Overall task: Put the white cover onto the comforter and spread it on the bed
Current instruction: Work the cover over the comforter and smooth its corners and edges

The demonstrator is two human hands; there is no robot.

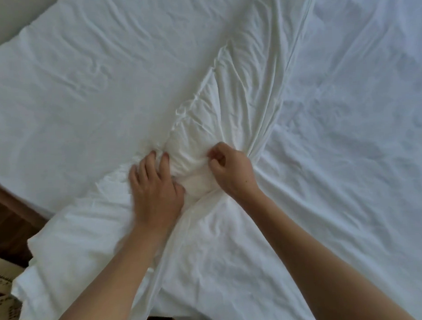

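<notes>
A white cover (238,91) lies bunched in a gathered band that runs from the top right down to the middle of the bed. A thicker cream-white lump, the comforter (195,158), shows between my hands. My left hand (155,184) presses on the gathered cloth with spread fingers, and its fingertips dig into the folds. My right hand (232,171) is curled into a fist that grips the bunched cover, with tight creases fanning out from it. White cloth (71,250) hangs over the bed's near left corner.
White cloth (361,129) covers the bed to the right and wrinkled white cloth (80,81) spreads to the left. A wooden floor (6,212) shows at the left edge, with a patterned rug (3,302) at the bottom left and a pale wall (5,16) at the top left.
</notes>
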